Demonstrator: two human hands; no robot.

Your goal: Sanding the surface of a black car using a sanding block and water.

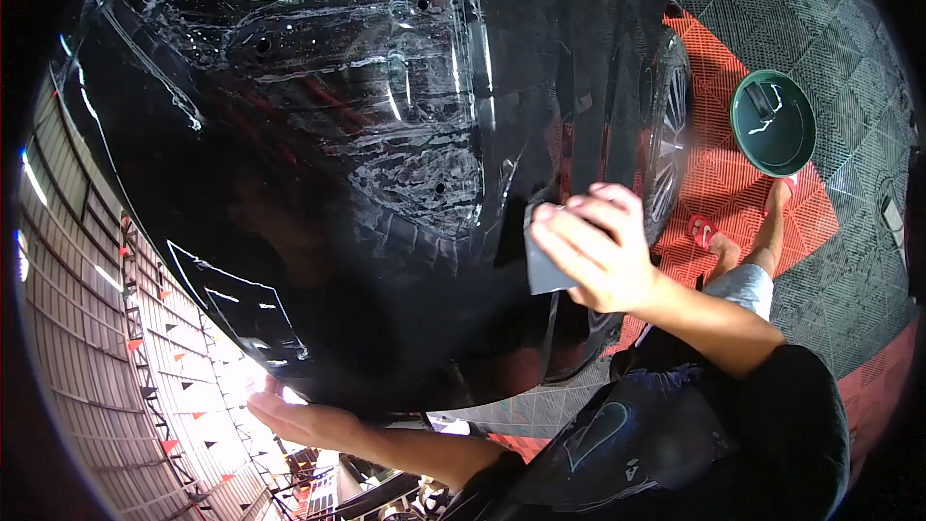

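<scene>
A glossy black car body (289, 328) fills the middle of the head view. My right hand (603, 251) presses a grey sheet of sandpaper (546, 265) against its side panel, near a vertical seam. The fingers are bent over the sheet's upper part, so part of it is hidden. Down at the left, my left hand (299, 420) rests at the car's lower edge with the fingers stretched out and nothing visible in it. Whitish wet streaks (415, 174) cover the panel above the right hand.
A round green basin (775, 150) with liquid and a dark object in it stands on red floor tiles (714, 87). Beside it are my feet in red sandals (702, 229). The car's wheel (667, 140) is close by. Dark grey grid tiles (849, 48) lie beyond.
</scene>
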